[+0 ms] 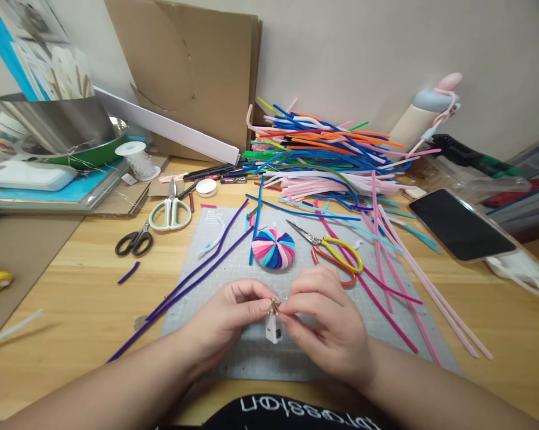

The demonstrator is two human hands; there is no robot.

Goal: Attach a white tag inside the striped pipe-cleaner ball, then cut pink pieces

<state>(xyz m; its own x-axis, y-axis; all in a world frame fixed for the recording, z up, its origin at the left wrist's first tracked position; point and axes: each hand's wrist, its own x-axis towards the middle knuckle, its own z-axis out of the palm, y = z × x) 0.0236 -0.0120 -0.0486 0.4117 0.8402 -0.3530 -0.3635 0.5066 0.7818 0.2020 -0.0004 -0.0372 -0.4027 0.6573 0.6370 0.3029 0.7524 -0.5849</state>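
Observation:
Between my two hands hangs a small white block-shaped charm (273, 329) with a dark spot on one face and a gold-coloured metal clasp at its top. The fingertips of my left hand (233, 313) pinch the clasp from the left. My right hand (325, 322) pinches at the same clasp from the right; the exact part in its fingers is too small to make out. Just beyond lies a round pipe-cleaner ball (274, 249) in pink, blue, purple and white sections, resting on the grey cutting mat (233, 358).
Scissors with yellow and orange handles (336, 251) lie beside the ball. Loose purple (193, 278) and pink pipe cleaners (388, 304) cross the mat. A heap of coloured pipe cleaners (323, 155) is behind. White-handled scissors (171, 214), black scissors (135, 242) and a phone (461, 224) flank it.

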